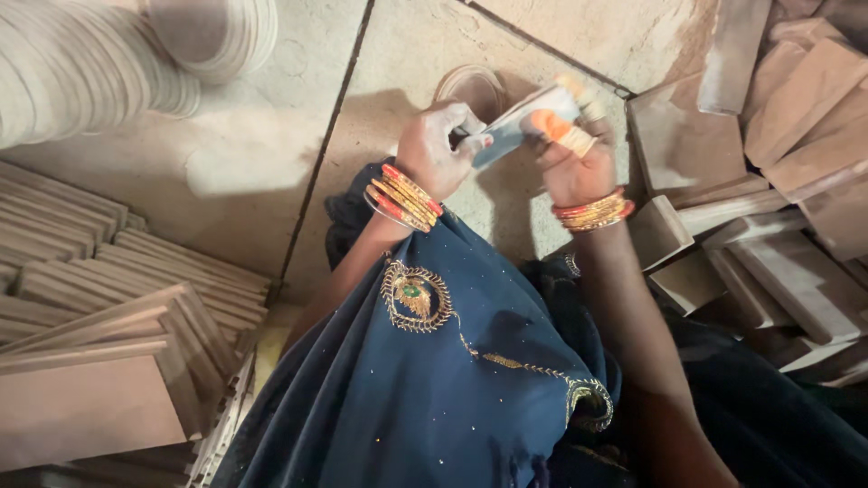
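My left hand (437, 145) and my right hand (571, 161) are raised together over the stone floor, both dusty and wearing red and gold bangles. Between them they grip a thin flat board (523, 119), pale and blurred, tilted with its right end higher. My right thumb is wrapped in orange and pale tape and presses on the board's upper face. My left fingers curl round its lower end. A ring-shaped wooden piece (472, 86) lies on the floor just behind my left hand. Dark blue embroidered cloth (425, 361) covers my lap.
Stacks of flat rectangular wooden boards (99, 343) lie at the left. Round wooden discs (99, 63) are piled at the top left. A loose heap of wooden blocks and slabs (768, 181) fills the right side. Bare stone floor tiles (262, 154) lie between.
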### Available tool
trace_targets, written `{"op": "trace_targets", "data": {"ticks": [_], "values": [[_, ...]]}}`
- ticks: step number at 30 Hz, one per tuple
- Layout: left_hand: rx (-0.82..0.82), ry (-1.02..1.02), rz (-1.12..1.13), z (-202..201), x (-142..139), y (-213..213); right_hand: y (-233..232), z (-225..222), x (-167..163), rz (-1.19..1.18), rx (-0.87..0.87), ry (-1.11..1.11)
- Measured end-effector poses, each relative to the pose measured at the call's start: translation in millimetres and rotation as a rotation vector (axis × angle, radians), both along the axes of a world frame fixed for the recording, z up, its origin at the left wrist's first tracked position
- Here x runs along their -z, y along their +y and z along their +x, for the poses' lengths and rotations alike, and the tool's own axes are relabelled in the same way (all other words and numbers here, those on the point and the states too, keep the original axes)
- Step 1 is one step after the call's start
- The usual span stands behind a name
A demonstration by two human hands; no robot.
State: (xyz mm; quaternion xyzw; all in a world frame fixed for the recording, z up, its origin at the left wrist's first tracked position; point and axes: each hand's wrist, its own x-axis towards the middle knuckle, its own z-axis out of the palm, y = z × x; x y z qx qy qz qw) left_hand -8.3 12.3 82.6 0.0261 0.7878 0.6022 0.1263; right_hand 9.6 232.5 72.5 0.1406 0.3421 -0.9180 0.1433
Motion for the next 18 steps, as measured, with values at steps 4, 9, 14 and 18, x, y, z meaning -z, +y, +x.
{"op": "trace_targets", "data": {"ticks": [4, 9, 14, 18], "values": [[0.130, 0.036, -0.139, 2.7, -11.1, -1.5, 17.3, -20.6, -50.1, 0.882, -0.289, 0.365], [0.198, 0.157, -0.143, 1.7, -20.3, 8.7, 14.0, -40.8, -82.9, 1.636, -0.706, 0.860], [0.089, 0.251, -0.209, 3.0, -15.2, 12.4, -13.7, -17.1, -79.2, 1.846, -0.661, 0.496], [0.224, 0.155, -0.282, 8.8, -7.8, 8.5, -22.9, -7.1, -68.7, 1.911, -0.708, 0.537]]}}
